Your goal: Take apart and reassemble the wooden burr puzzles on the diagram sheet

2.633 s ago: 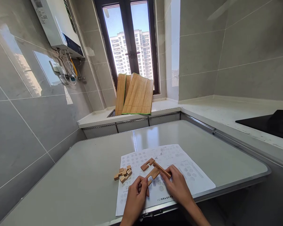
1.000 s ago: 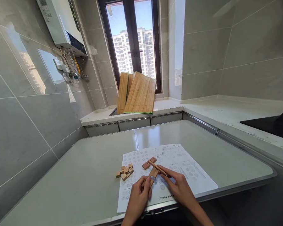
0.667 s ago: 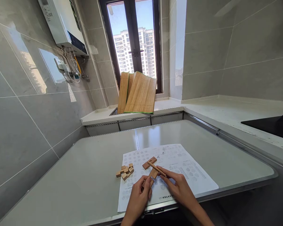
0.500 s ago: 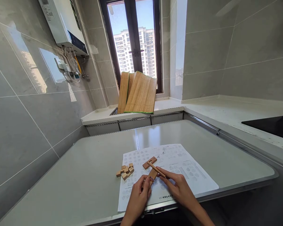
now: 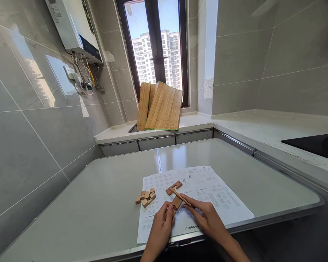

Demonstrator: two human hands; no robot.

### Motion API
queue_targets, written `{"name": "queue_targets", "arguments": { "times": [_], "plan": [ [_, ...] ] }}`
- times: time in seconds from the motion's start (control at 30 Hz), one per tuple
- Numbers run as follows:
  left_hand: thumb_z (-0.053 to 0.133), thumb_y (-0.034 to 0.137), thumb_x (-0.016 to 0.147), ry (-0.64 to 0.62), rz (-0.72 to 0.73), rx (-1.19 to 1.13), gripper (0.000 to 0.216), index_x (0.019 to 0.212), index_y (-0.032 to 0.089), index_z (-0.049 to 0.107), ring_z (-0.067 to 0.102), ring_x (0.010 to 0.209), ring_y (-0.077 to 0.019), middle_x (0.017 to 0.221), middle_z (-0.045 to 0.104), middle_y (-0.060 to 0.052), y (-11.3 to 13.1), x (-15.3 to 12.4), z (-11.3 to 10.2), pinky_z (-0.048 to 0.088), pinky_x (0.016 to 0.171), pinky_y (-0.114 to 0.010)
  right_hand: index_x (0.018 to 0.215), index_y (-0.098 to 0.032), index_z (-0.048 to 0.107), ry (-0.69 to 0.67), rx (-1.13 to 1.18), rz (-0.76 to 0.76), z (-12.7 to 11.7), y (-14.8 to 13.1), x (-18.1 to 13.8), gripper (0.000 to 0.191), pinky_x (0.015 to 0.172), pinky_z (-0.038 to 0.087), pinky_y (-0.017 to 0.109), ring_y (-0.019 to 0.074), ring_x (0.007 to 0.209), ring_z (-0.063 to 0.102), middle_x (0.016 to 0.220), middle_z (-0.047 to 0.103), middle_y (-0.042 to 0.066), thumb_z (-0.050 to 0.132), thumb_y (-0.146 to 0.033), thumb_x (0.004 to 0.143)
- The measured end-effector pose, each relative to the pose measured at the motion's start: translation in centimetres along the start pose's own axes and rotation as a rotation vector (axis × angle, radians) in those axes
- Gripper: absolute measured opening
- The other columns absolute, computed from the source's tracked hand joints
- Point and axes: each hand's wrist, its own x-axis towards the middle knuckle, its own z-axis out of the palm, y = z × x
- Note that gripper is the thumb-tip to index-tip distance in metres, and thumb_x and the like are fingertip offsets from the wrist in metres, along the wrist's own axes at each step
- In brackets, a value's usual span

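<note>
This is a kitchen in a home, in a high apartment. The walls [image 5: 235, 72] are covered with large grey glossy tiles. A white water heater [image 5: 71, 29] hangs on the left wall, with pipes and cables under it. A black cooktop [image 5: 314, 143] is set into the white worktop [image 5: 262, 127] on the right. At the far side, bamboo mats [image 5: 161, 107] lean in a sink [image 5: 132, 128] below the window [image 5: 155, 47], which shows residential towers.

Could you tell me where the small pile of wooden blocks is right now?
In the head view the pile of wooden blocks lies on the grey table, straddling the printed sheet's left edge, beyond the left hand.
</note>
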Motion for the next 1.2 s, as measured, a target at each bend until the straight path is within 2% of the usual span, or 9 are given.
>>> {"name": "queue_targets", "arguments": {
  "times": [0.13, 0.23, 0.4, 0.73, 0.83, 0.97, 1.1, 1.17, 1.2],
  "plan": [
    [0.045, 0.058, 0.094, 0.032, 0.015, -0.001, 0.041, 0.087, 0.02, 0.058, 0.041, 0.066, -0.0143, 0.071, 0.046, 0.003, 0.2, 0.1, 0.3, 0.037, 0.061, -0.023, 0.144, -0.032, 0.051, -0.045, -0.09, -0.065, 0.5, 0.3, -0.2, 0.042, 0.084, 0.059, 0.038, 0.0266, 0.097, 0.074, 0.118, 0.076, 0.006, 0.048, -0.033, 0.102],
    [0.046, 0.058, 0.094, 0.042, 0.014, -0.035, 0.041, 0.087, 0.02, 0.058, 0.043, 0.068, -0.0148, 0.075, 0.049, 0.002, 0.2, 0.3, 0.6, 0.039, 0.063, -0.023, 0.144, -0.034, 0.05, -0.079, -0.065, -0.071, 0.5, 0.0, -0.1, 0.043, 0.089, 0.057, 0.038, 0.0267, 0.102, 0.073, 0.122, 0.074, 0.005, 0.049, -0.033, 0.101],
    [0.047, 0.057, 0.094, 0.025, 0.016, -0.061, 0.04, 0.09, 0.019, 0.059, 0.036, 0.057, -0.0119, 0.064, 0.039, 0.006, -0.1, 0.5, 0.7, 0.031, 0.055, -0.022, 0.144, -0.035, 0.05, -0.076, -0.037, -0.046, 0.2, -0.6, 0.1, 0.043, 0.093, 0.056, 0.042, 0.0295, 0.109, 0.071, 0.126, 0.072, 0.004, 0.049, -0.033, 0.101],
    [0.049, 0.06, 0.092, -0.002, 0.009, -0.119, 0.042, 0.083, 0.02, 0.055, 0.035, 0.055, -0.0106, 0.065, 0.04, 0.006, 0.0, 0.4, 0.8, 0.031, 0.054, -0.022, 0.145, -0.033, 0.047, -0.129, -0.015, -0.05, 0.1, -0.2, 0.0, 0.045, 0.085, 0.057, 0.036, 0.026, 0.101, 0.073, 0.125, 0.073, 0.003, 0.05, -0.033, 0.101],
    [0.051, 0.061, 0.091, 0.009, 0.004, -0.119, 0.042, 0.082, 0.019, 0.054, 0.035, 0.055, -0.0101, 0.064, 0.04, 0.006, -0.2, 0.5, 0.8, 0.031, 0.053, -0.022, 0.143, -0.034, 0.05, -0.138, -0.017, -0.05, 0.2, -0.2, -0.1, 0.043, 0.087, 0.057, 0.037, 0.026, 0.104, 0.072, 0.125, 0.072, 0.003, 0.05, -0.034, 0.1],
    [0.049, 0.059, 0.093, 0.041, 0.036, -0.189, 0.042, 0.083, 0.019, 0.053, 0.034, 0.053, -0.0093, 0.062, 0.038, 0.007, -1.0, 0.5, 0.5, 0.031, 0.053, -0.021, 0.145, -0.032, 0.05, -0.078, -0.013, -0.003, 0.0, -0.3, -0.2, 0.05, 0.094, 0.055, 0.041, 0.0274, 0.107, 0.07, 0.13, 0.07, 0.006, 0.057, -0.041, 0.096],
    [0.049, 0.063, 0.092, 0.135, -0.009, -0.347, 0.043, 0.084, 0.021, 0.049, 0.027, 0.046, -0.0073, 0.058, 0.034, 0.01, -1.8, 0.4, -0.1, 0.025, 0.045, -0.02, 0.142, -0.031, 0.051, 0.012, -0.103, 0.057, -0.9, 0.3, 1.8, 0.043, 0.09, 0.056, 0.04, 0.0247, 0.101, 0.071, 0.122, 0.073, 0.006, 0.048, -0.043, 0.1],
    [0.049, 0.066, 0.09, 0.161, -0.037, -0.411, 0.044, 0.088, 0.022, 0.049, 0.024, 0.043, -0.0062, 0.059, 0.038, 0.01, -2.0, 0.3, -0.2, 0.022, 0.042, -0.019, 0.134, -0.03, 0.057, -0.045, -0.262, 0.043, -1.2, 1.3, 3.9, 0.037, 0.085, 0.056, 0.04, 0.0248, 0.102, 0.069, 0.125, 0.07, 0.006, 0.045, -0.04, 0.101],
    [0.049, 0.067, 0.089, 0.17, -0.042, -0.43, 0.045, 0.09, 0.022, 0.049, 0.025, 0.042, -0.0058, 0.06, 0.041, 0.009, -2.1, 0.3, -0.3, 0.022, 0.041, -0.019, 0.133, -0.029, 0.057, -0.097, -0.349, 0.01, -1.2, 1.9, 5.0, 0.037, 0.09, 0.054, 0.041, 0.0259, 0.109, 0.066, 0.13, 0.067, 0.007, 0.044, -0.038, 0.1]
  ]
}}
